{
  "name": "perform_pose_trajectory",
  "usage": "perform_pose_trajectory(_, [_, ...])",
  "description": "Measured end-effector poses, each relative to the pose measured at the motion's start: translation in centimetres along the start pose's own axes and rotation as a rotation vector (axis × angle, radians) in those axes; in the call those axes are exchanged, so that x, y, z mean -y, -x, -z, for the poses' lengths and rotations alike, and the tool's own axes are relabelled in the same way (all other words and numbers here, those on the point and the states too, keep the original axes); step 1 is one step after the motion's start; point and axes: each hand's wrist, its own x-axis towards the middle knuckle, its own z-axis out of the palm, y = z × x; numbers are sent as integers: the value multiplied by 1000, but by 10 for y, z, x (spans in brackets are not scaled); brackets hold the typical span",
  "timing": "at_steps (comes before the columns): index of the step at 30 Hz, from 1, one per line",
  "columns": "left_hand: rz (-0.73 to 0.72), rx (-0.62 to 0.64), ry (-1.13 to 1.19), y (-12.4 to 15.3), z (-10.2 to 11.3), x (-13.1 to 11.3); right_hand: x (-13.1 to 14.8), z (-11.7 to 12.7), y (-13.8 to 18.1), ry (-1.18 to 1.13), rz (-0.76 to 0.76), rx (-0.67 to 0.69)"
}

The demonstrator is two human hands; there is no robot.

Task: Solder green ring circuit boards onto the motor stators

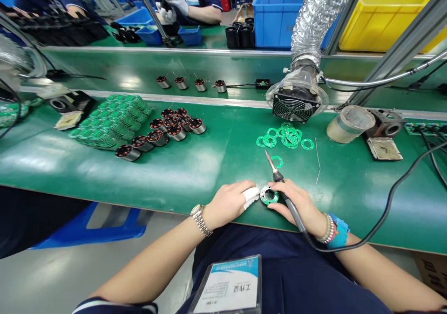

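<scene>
Watching remotely, I see the ring-shaped circuit board (269,201) by the near edge of the green table (167,179), between the left hand (233,200), bunched at its left rim with any pinch unclear, and the right hand (303,203), spanning its right side while gripping the far-pointing soldering iron (278,176).

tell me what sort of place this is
Most likely an electronics assembly workshop: stacked green circuit boards and copper-wound metal cylinders sit on the green bench, and the right hand holds a soldering iron.
</scene>
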Motion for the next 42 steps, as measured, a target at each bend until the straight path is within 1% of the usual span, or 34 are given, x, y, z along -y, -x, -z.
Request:
perform_pose_trajectory(3, [-106,-26,-99,-1,2,2,0,0,0,-3,10,3])
perform_pose_trajectory(5, [-102,8,-76,-5,4,1,-1,0,0,0,15,8])
perform_pose_trajectory(6, [-66,33,-31,-7,4,-1,-1,0,0,2,14,9])
perform_pose_trajectory(7, [-3,59,47,-10,4,-4,-1,-1,0,5,13,9])
perform_pose_trajectory(8, [91,85,165,-13,2,-7,-2,-1,0,9,12,7])
perform_pose_trajectory(9, [217,109,325,-16,1,-11,-2,-1,0,12,12,5])
perform_pose_trajectory(12, [650,164,931,-22,-5,-19,-2,-1,0,18,19,11])
perform_pose_trajectory(13, [749,180,1099,-22,-5,-20,-2,-1,0,18,21,15])
perform_pose_trajectory(14, [803,190,1207,-21,-6,-20,-2,-1,-1,16,21,20])
perform_pose_trajectory(15, [817,191,1249,-19,-5,-19,-2,0,-1,12,21,24])
perform_pose_trajectory(16, [804,180,1236,-17,-4,-17,-2,0,-1,7,20,26])
perform_pose_trajectory(21, [619,35,1004,-11,-2,-6,-3,-1,-1,-14,22,19])
perform_pose_trajectory(24, [536,13,959,-12,-4,-5,-3,-1,-1,-16,27,22])
perform_pose_trajectory(27, [524,13,947,-15,-7,-7,-2,0,-1,-10,23,29])
perform_pose_trajectory(29, [572,12,964,-17,-9,-10,-2,-1,-1,-7,28,23])
perform_pose_trajectory(30, [619,11,999,-19,-10,-12,-2,-1,-1,-6,31,19])
perform_pose_trajectory(33, [781,36,1218,-24,-12,-15,-2,-1,0,1,36,18])
perform_pose_trajectory(35, [855,62,1383,-27,-11,-15,-2,-1,0,5,35,21])
perform_pose_trajectory(38, [907,81,1511,-29,-9,-14,-2,-1,-1,4,32,27])
perform_pose_trajectory(42, [929,103,1520,-31,-7,-12,-2,-1,-1,9,23,20])
